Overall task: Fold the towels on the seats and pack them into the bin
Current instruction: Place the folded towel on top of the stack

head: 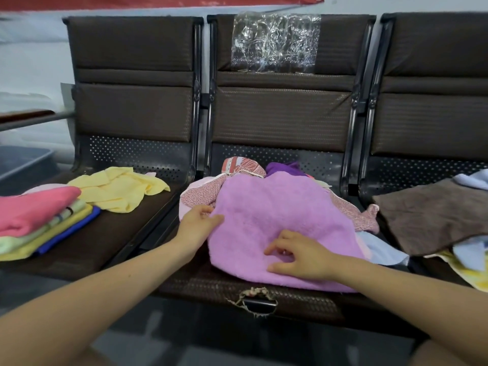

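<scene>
Lilac towel point(269, 220) spread over a heap of cloths on the middle seat point(211, 286). Left hand point(196, 223) pinching the towel's left edge. Right hand point(298, 256) resting on its near part, fingers loosely curled, gripping nothing. Folded stack point(39, 220) and yellow cloth point(118, 188) on the left seat; brown towel point(433, 215) on the right.

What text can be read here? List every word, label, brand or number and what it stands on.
None can be read.
The red strip along the top edge shows no letters.
The clear plastic sheet on the middle seat back carries no print that shows.
The red patterned cloth bears only a pattern.
The pink-purple towel under both hands is plain.
</scene>
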`<state>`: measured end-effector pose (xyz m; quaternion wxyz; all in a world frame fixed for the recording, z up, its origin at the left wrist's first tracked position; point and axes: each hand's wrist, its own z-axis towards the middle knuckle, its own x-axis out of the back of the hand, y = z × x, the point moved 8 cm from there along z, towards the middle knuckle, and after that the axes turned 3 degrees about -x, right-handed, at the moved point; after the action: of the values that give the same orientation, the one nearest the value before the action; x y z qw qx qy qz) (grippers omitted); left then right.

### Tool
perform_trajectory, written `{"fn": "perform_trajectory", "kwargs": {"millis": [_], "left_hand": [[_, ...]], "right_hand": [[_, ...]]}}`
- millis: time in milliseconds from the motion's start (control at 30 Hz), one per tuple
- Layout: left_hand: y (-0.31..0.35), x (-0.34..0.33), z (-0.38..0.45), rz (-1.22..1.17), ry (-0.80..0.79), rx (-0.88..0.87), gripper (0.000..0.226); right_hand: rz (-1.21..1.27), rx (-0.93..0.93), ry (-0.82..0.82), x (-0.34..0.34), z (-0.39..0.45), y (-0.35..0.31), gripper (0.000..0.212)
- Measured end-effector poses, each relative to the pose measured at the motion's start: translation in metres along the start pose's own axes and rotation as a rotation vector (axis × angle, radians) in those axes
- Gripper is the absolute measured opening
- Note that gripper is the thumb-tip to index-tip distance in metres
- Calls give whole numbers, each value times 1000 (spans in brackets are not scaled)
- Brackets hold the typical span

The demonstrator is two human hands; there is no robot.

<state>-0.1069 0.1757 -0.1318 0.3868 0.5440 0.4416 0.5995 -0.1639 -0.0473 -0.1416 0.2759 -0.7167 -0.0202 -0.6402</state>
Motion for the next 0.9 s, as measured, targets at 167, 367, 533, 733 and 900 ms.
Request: {"fn": "perform_trajectory", "kwargs": {"millis": [167, 367, 533, 733, 900], "left_hand": [[-10, 1, 4, 5, -104, 49, 20], [-6, -16, -10, 185, -414, -109, 40], [8, 2, -19, -55, -333, -142, 44], [-22, 34, -19, 412, -254, -69, 16], [-16, 30, -38, 858, -339, -213, 34]], "right_hand": [[30, -3, -9, -1, 2, 2, 37], [50, -5, -36, 0, 4, 2, 35], [128, -10, -41, 2, 4, 4, 30], [168, -14, -30, 4, -2, 8, 27], [132, 54, -1, 7, -15, 7, 33]]}}
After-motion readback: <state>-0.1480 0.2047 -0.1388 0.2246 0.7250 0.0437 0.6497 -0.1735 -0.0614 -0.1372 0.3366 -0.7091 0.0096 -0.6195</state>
